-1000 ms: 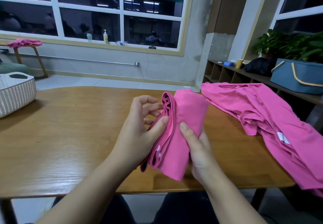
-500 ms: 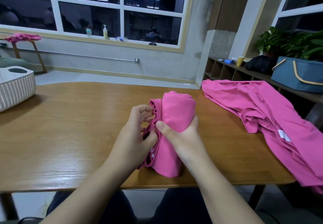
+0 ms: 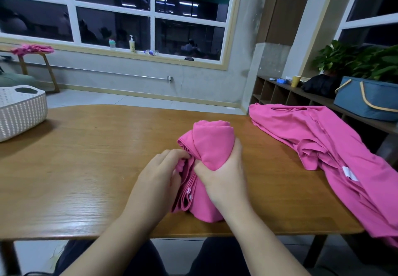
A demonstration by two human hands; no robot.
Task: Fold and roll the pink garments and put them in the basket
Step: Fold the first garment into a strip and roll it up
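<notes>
The folded pink garment (image 3: 212, 146) sits near the front edge of the wooden table (image 3: 86, 168), half rolled. The right hand (image 3: 224, 172) wraps its grip around the rolled end, fingers curled behind the cloth, likely to keep the roll from springing loose. The left hand (image 3: 159, 176) pinches the layered edges beside it (probably tucking them in). A second pink garment (image 3: 323, 142) lies spread to the right, unfolded. The white woven basket (image 3: 21, 112) waits at the table's far left, well apart.

Dim indoor light, glare on table (image 3: 71, 200), wide-angle edge distortion
</notes>
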